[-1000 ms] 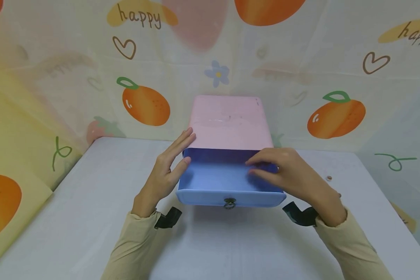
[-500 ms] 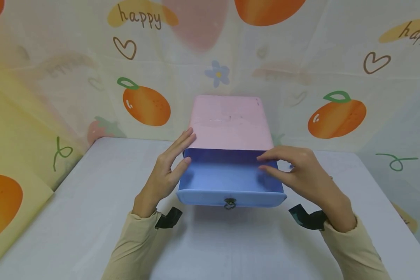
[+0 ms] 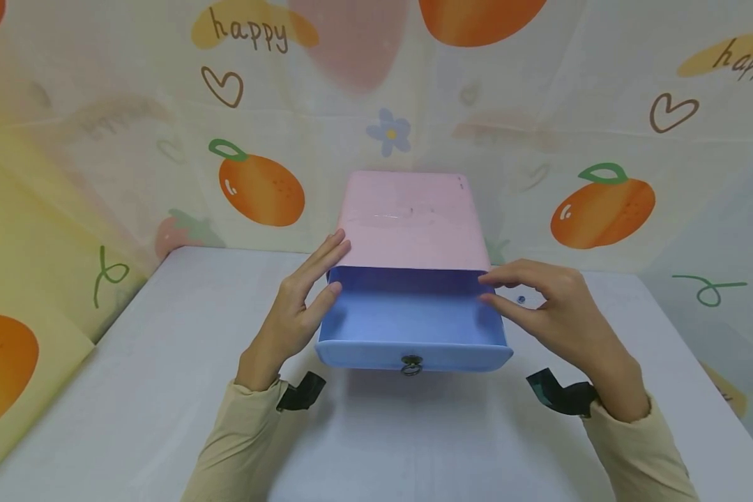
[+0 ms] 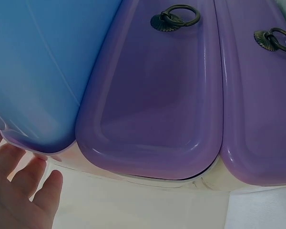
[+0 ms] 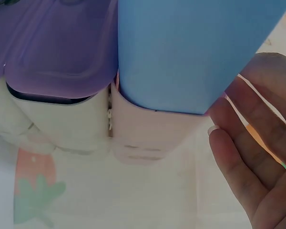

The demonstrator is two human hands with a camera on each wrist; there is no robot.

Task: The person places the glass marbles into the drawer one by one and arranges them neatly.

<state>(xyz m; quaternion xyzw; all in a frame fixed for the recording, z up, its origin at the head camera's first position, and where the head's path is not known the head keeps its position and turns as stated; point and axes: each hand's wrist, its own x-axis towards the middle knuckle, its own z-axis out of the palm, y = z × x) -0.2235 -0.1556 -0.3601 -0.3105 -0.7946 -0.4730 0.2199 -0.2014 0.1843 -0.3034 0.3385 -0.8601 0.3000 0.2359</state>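
Note:
A small pink chest (image 3: 414, 219) stands at the back of the table, its blue top drawer (image 3: 408, 314) pulled out with a ring pull on the front. My left hand (image 3: 291, 307) rests against the chest's left side, fingers straight, thumb at the drawer's left wall. At the right wall is my right hand (image 3: 546, 300), forefinger and thumb loosely bent, their tips right at the drawer's edge. In the right wrist view its fingers (image 5: 229, 157) are spread beside the pink casing. Lower purple drawers (image 4: 152, 90) with ring pulls show in the left wrist view, pushed in.
A tiny bluish object (image 3: 521, 300) lies on the white tabletop (image 3: 414, 446) just past my right thumb. Behind the chest hangs a fruit-print cloth (image 3: 508, 139). Dark straps (image 3: 561, 394) sit at both wrists.
My right hand has drawn back rightward from over the drawer's inside to its right edge, uncovering the tiny bluish object. The left hand, chest and drawer stay put.

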